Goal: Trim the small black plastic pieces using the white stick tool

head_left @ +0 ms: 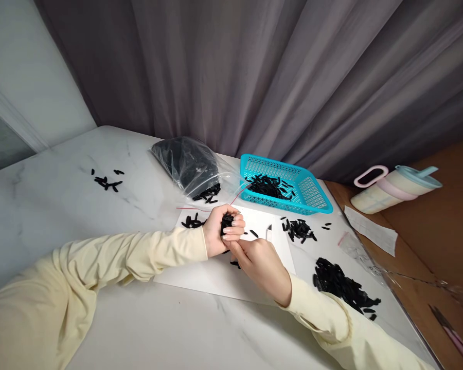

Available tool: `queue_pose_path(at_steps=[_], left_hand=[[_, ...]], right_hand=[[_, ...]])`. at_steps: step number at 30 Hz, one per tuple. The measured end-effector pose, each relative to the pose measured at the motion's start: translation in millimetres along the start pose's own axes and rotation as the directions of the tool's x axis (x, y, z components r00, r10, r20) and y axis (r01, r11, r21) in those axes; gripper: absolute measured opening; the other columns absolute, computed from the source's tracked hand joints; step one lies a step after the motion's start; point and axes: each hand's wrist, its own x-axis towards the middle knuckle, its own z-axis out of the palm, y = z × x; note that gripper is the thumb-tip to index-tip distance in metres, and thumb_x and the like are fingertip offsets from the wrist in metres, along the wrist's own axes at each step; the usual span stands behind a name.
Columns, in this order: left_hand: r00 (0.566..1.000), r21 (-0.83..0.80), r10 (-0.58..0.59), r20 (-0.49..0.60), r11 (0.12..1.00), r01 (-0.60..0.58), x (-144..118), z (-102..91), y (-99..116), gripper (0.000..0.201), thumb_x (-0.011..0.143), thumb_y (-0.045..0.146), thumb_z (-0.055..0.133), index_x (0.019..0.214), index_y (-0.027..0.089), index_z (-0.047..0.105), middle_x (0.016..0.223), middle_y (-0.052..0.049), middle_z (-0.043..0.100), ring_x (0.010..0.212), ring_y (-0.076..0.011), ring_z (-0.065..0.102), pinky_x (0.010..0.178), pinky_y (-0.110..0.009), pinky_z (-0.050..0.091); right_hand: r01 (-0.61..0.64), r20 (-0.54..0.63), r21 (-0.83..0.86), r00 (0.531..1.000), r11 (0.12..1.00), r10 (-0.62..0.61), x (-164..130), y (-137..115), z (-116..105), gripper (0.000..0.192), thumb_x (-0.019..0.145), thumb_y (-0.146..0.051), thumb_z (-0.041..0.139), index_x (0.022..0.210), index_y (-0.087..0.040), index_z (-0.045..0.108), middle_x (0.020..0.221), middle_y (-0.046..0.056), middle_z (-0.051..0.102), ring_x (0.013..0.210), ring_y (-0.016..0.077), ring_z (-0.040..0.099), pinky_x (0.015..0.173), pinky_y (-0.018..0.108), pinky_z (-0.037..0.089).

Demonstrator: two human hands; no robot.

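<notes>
Black spindle-shaped pieces [227, 221] are packed in the curl of a hand above a worktop, and more lie in loose groups around it. A grey-mauve curtain [216, 67] hangs behind. The marble-patterned table [127, 318] fills most of the space below it, and a brown surface [416, 246] borders it at the right. On the table, under the hands, lies a white sheet [189, 282]. Beyond it a clear plastic bag [189, 159], bulging with black contents, lies beside a turquoise plastic basket [312, 190] with a heap of the pieces inside. On the brown surface are a cream tumbler [381, 194] with a pink handle and a paper slip [372, 231]. The left hand [215, 239] has its fingers wrapped around the packed bundle. The right hand [264, 267] meets it from below, fingers drawn together; whether they pinch a piece I cannot tell. The larger loose pile [341, 282] lies near the right sleeve, a smaller pile [299, 229] in front of the basket, and a few scattered pieces [108, 183] well apart at the left.
</notes>
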Motion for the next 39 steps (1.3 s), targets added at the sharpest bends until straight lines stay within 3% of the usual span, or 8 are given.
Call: queue_pose_path(at_steps=[5,11,16,21,25,29,32,39], left_hand=[[1.0,0.066,-0.023,-0.007,0.998,0.024,2,0.3,2,0.031,0.081,0.014,0.034,0.05,0.015,0.034,0.041,0.008,0.029,0.022,-0.0012,0.021,0.019,-0.012,0.015],[0.998,0.18,-0.064,-0.015,0.981,0.066,8,-3.0,6,0.032,0.082,0.016,0.036,0.051,0.016,0.033,0.042,0.008,0.032,0.022,-0.0012,0.021,0.019,-0.013,0.013],[0.99,0.357,-0.139,-0.017,0.924,0.136,4,-1.4,7,0.033,0.08,0.019,0.047,0.049,0.017,0.035,0.038,0.008,0.034,0.021,-0.0025,0.02,0.019,-0.015,0.01],[1.0,0.787,0.019,0.02,0.616,-0.028,-6,1.8,-2,0.04,0.078,0.032,0.053,0.046,0.019,0.033,0.033,0.009,0.03,0.024,-0.0033,0.019,0.026,-0.018,0.011],[0.915,0.95,0.279,0.292,0.026,-0.311,-16,-3.1,-19,0.04,0.082,0.026,0.046,0.044,0.016,0.042,0.039,0.004,0.04,0.037,-0.0054,0.032,0.04,-0.019,0.024],[0.783,0.796,0.26,0.565,-0.421,-0.434,-23,-15.7,-33,0.038,0.083,0.02,0.044,0.045,0.017,0.041,0.043,0.003,0.038,0.041,-0.0072,0.027,0.045,-0.023,0.02],[0.766,0.724,0.193,0.614,-0.524,-0.448,-24,-25.2,-36,0.039,0.079,0.02,0.05,0.043,0.018,0.036,0.043,0.004,0.03,0.041,-0.0087,0.019,0.045,-0.026,0.012],[0.812,0.745,0.082,0.578,-0.46,-0.483,-23,-30.3,-33,0.045,0.07,0.028,0.067,0.041,0.018,0.032,0.044,0.004,0.023,0.043,-0.0096,0.016,0.046,-0.025,0.006]], right_hand=[[-0.053,0.169,0.387,0.986,0.921,-0.014,-4,4,-3,0.047,0.096,-0.037,0.032,0.061,-0.017,0.056,0.038,-0.003,0.051,0.036,0.008,0.048,0.048,0.019,0.037],[-0.512,0.545,0.833,0.825,0.211,-0.151,-15,18,7,0.049,0.081,-0.059,0.048,0.07,-0.012,0.055,0.052,0.003,0.061,0.034,0.0092,0.051,0.03,0.017,0.034],[-0.552,0.545,0.83,0.833,-0.077,-0.093,-23,36,15,0.04,0.081,-0.049,0.057,0.078,-0.008,0.059,0.058,0.006,0.066,0.033,0.0068,0.049,0.03,0.016,0.033],[-0.499,0.494,0.846,0.866,-0.188,-0.076,-29,43,17,0.03,0.085,-0.039,0.057,0.084,-0.009,0.058,0.059,0.006,0.066,0.036,0.0058,0.051,0.039,0.016,0.036],[-0.47,0.459,0.845,0.882,-0.255,-0.106,-30,43,16,0.024,0.085,-0.035,0.056,0.083,-0.011,0.057,0.063,0.005,0.066,0.047,0.0066,0.055,0.049,0.016,0.041],[-0.475,0.448,0.846,0.88,-0.245,-0.159,-30,44,14,0.023,0.083,-0.031,0.055,0.07,-0.012,0.054,0.057,0.003,0.064,0.04,0.0048,0.05,0.044,0.015,0.039],[-0.521,0.479,0.824,0.851,-0.224,-0.216,-31,43,13,0.023,0.081,-0.028,0.058,0.067,-0.01,0.055,0.049,0.003,0.061,0.028,0.0029,0.038,0.031,0.014,0.025],[-0.501,0.434,0.83,0.856,-0.244,-0.28,-36,37,21,0.033,0.079,-0.042,0.063,0.072,-0.016,0.043,0.052,0.001,0.064,0.028,0.0051,0.043,0.028,0.014,0.025]])
